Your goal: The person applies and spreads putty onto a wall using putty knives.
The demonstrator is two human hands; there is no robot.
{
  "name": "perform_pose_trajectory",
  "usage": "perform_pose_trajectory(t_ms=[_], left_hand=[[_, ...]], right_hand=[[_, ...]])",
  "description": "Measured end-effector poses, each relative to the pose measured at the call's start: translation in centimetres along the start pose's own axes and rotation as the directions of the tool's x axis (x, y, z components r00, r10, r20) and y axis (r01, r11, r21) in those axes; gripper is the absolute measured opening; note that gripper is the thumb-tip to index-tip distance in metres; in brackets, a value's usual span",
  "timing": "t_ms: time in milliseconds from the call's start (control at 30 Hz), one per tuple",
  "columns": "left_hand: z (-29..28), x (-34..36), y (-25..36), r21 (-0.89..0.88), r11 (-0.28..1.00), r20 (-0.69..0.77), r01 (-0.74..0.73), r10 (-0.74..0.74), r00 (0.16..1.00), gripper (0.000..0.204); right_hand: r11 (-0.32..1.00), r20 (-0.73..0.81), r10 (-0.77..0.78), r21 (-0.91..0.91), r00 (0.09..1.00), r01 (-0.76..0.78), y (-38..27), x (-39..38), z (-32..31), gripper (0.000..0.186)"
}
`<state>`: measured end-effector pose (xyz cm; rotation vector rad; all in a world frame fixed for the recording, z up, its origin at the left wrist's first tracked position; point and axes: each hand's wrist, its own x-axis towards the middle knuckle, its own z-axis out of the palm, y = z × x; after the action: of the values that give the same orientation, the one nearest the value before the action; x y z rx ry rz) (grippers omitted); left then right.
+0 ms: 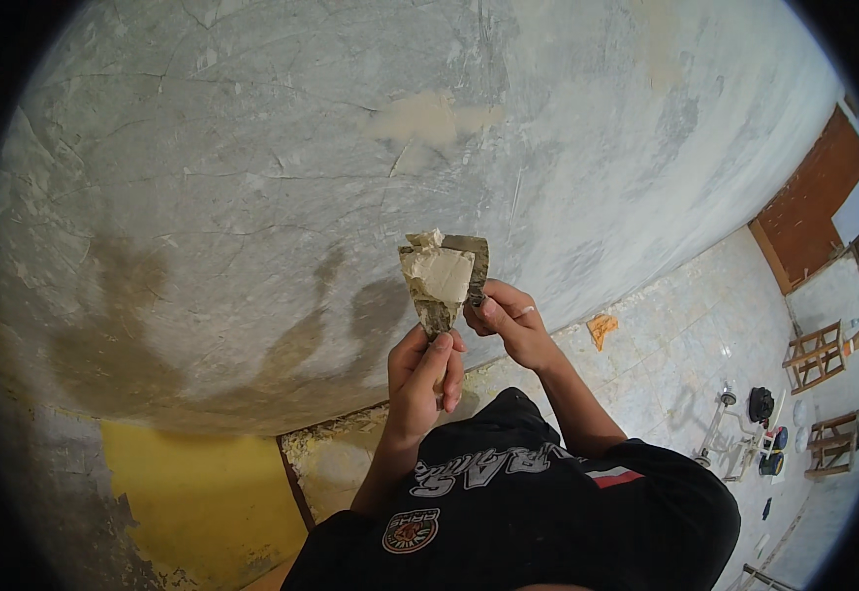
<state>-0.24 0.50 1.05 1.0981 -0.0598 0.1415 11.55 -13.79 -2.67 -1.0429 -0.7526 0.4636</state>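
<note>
My left hand [419, 384] is closed round the handle of a putty knife [436, 315], whose blade carries a thick lump of cream-coloured putty [439, 271]. Just to the right, my right hand [510, 320] grips a second putty knife [481, 258]. Its blade is partly hidden behind the loaded one, and I cannot tell whether the two touch. Both tools are held up in front of a grey, cracked wall [252, 118]. Higher on that wall shows a cream putty patch [424, 118].
Below the wall at left is a yellow-painted section [203, 492]. On the tiled floor [666, 364] at right lies an orange scrap [602, 330]. Farther right are wooden stools [815, 357], a metal bar or frame [715, 424] and a black object [761, 404]. A brown door [813, 207] stands beyond.
</note>
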Motion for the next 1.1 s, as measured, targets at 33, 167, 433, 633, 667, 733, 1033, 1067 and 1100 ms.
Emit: perform_pose_trajectory(t_ms=[33, 167, 433, 633, 667, 733, 1033, 1067, 1100], left_hand=[[0.0, 0.1, -0.1, -0.016, 1.000, -0.006, -0.010, 0.010, 1.000, 0.025], [0.3, 0.2, -0.2, -0.123, 0.991, -0.025, -0.056, 0.054, 0.998, 0.027], [-0.5, 0.7, -1.1, -0.166, 0.973, 0.010, -0.158, 0.162, 0.987, 0.030], [-1.8, 1.5, -1.3, -0.210, 0.945, 0.051, -0.252, 0.268, 0.962, 0.035], [-2.1, 1.5, -1.4, -0.234, 0.937, 0.070, -0.260, 0.283, 0.957, 0.036], [-2.5, 1.7, -1.5, -0.264, 0.926, 0.083, -0.269, 0.300, 0.950, 0.036], [-3.4, 0.8, -1.1, -0.166, 0.957, 0.092, -0.239, 0.257, 0.962, 0.033], [-3.6, 0.6, -1.1, -0.094, 0.969, 0.066, -0.229, 0.236, 0.970, 0.031], [-3.9, 0.5, -1.0, -0.094, 0.970, 0.067, -0.226, 0.233, 0.970, 0.031]], right_hand=[[1.000, 0.001, 0.000, -0.001, 1.000, 0.000, -0.1, 0.0, 0.0, 0.029], [1.000, 0.021, 0.009, -0.020, 1.000, -0.008, -0.3, 0.0, 0.4, 0.029], [0.990, 0.025, -0.016, -0.139, 1.000, 0.019, -1.1, 0.2, 0.7, 0.029], [0.874, 0.127, -0.135, -0.452, 0.983, 0.178, -2.2, 0.3, 0.1, 0.026], [0.876, 0.129, -0.131, -0.449, 0.983, 0.175, -2.1, 0.2, 0.2, 0.026], [0.883, 0.088, -0.157, -0.433, 0.984, 0.179, -2.1, -0.1, 0.4, 0.027], [0.999, -0.088, 0.019, -0.042, 0.996, -0.023, -4.4, -0.5, 1.8, 0.037], [1.000, -0.108, 0.020, -0.019, 0.994, -0.023, -4.7, -0.4, 1.8, 0.039], [0.999, -0.141, 0.015, -0.028, 0.990, -0.019, -5.1, -0.4, 1.8, 0.040]])
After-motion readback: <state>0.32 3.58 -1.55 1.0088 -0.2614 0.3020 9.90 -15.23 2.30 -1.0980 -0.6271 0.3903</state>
